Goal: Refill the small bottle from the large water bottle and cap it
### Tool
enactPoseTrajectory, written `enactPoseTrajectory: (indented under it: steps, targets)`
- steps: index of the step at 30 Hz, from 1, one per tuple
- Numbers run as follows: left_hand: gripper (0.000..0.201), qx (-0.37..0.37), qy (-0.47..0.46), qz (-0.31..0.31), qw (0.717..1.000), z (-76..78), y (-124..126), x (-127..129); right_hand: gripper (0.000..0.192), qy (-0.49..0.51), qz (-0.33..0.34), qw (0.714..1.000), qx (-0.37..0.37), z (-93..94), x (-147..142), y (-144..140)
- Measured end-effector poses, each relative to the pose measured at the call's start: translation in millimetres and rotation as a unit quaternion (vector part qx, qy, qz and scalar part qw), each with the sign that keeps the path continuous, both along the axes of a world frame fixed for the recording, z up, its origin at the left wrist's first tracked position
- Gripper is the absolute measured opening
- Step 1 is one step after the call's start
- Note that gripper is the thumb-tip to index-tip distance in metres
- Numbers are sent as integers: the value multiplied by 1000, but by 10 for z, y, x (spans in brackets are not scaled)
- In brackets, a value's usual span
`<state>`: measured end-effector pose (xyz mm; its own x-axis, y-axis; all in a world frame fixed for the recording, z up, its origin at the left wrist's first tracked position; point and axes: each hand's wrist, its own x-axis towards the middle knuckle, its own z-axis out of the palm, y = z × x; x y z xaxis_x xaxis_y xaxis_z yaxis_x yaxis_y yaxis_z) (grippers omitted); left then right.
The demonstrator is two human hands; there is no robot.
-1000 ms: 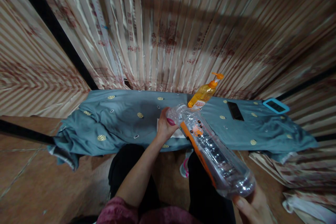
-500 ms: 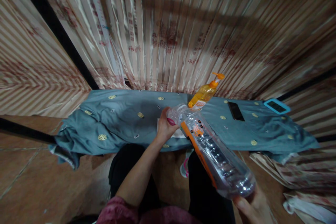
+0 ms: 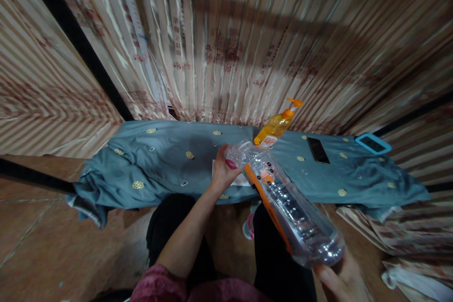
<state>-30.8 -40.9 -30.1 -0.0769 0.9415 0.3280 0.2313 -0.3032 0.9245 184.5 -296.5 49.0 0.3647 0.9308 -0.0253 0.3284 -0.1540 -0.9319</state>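
So the person's got a clear plastic bottle (image 3: 288, 207) tilted across the lap, right hand (image 3: 341, 279) cupped under its base, left hand (image 3: 222, 171) pinched around the neck end. Best bet here is probably keeping the base hand firm so the bottle doesn't spin. The orange pump bottle (image 3: 275, 127) stands just beyond on the blue cloth (image 3: 159, 160).

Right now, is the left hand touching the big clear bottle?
Touching. In the head view the left hand grips the neck end of the clear plastic bottle, thumb pressed by its cap, while the right hand supports the base.
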Motion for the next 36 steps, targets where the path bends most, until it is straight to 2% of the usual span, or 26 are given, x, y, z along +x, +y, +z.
enactPoseTrajectory:
  steps: [5, 12, 20, 25, 28, 31, 32, 36]
  targets:
    - [88, -7, -2, -3, 1000, 0, 0, -1, 70, -3, 4, 1000, 5, -3, -2, -2]
    - [87, -8, 5, -3, 1000, -1, 0, -2, 71, -15, -6, 1000, 12, 108, -62, 58]
    - [86, 2, 2, -4, 1000, -26, 8, 2, 71, 7, -11, 1000, -7, -40, 31, -13]
    - [89, -3, 0, -1, 1000, -37, 8, 9, 65, -16, 6, 1000, -1, 6, 33, 33]
    - [88, -3, 2, -1, 1000, -37, 13, 8, 68, -11, -24, 1000, 1, 63, -115, 57]
    - [87, -8, 3, -7, 1000, -37, 17, 2, 73, 18, -101, 995, 16, 98, -248, 44]
    - [87, -8, 2, -7, 1000, -38, 18, 1, 74, 23, -99, 995, 9, 104, -260, 39]
    - [88, -1, -10, -6, 1000, -49, 21, 4, 73, 13, -18, 1000, -14, 111, -153, 46]
